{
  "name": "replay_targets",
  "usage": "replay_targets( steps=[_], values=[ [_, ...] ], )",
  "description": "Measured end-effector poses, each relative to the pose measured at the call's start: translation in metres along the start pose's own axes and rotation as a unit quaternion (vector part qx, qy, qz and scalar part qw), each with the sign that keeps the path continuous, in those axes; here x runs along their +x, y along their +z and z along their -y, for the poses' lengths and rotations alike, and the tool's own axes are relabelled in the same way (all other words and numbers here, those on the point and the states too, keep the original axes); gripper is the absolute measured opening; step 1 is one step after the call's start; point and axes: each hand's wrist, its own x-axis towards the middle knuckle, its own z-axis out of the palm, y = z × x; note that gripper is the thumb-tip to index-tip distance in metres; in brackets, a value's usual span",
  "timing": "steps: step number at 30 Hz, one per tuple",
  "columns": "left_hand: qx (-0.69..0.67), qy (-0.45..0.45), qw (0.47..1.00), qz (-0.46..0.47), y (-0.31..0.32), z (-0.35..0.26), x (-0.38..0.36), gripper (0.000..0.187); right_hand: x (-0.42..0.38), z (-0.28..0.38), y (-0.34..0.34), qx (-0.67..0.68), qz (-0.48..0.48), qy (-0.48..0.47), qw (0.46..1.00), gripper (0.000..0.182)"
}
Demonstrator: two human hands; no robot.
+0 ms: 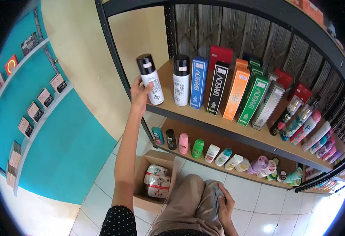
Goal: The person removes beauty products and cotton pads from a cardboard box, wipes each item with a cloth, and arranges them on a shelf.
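My left hand [139,93] is wrapped round a white spray can [155,87] with a black cap, at the left end of the upper shelf board [164,109]. The can leans slightly to the left, its base close to the board's front edge. Just right of it stands a matching spray can [181,84], upright. Beyond that comes a row of boxes, starting with a blue Brasov box [199,83] and a black Brasov box [217,88]. Down by my knee, my right hand [226,203] grips a crumpled grey cloth [216,200].
On the lower shelf board [216,167] stand several bottles, among them a pink bottle [183,143]. An open cardboard box [141,198] with wrapped white packs sits on the tiled floor beside my legs. Wall shelves [42,114] with small boxes curve along the left.
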Motion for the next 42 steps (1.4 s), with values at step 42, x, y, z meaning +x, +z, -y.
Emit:
replay_targets(
  steps=[42],
  values=[
    [-0.120,-0.435,0.870,0.200,0.109,0.055,-0.310,0.035,0.065,0.095,-0.039,-0.347,0.237,0.035,0.907,0.032]
  ],
)
